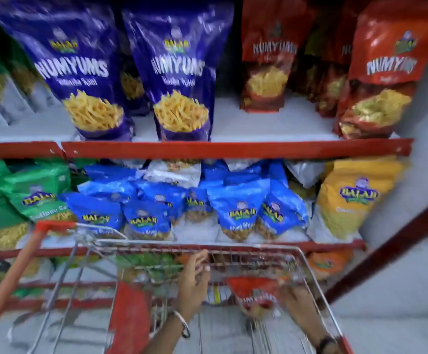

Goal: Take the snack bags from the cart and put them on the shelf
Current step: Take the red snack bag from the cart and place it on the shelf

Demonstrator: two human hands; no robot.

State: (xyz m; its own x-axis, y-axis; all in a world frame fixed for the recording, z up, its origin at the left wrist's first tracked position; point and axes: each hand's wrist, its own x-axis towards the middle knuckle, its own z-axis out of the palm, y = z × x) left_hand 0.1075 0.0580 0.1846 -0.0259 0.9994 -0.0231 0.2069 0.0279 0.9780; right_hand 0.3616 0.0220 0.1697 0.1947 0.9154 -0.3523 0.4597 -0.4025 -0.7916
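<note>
Both my hands are inside the wire cart in front of the shelves. A red Numyums snack bag lies low in the cart, and my right hand is closed on its right side. To the left of the bag, my left hand hovers with its fingers spread and nothing in it. More red Numyums bags stand upright on the upper shelf at the right. The picture is blurred by motion.
Two purple Numyums bags stand on the upper shelf at left, with a bare gap beside them. The shelf below holds green, blue and yellow bags. The cart's red handle slants at the lower left. A red panel stands inside the cart.
</note>
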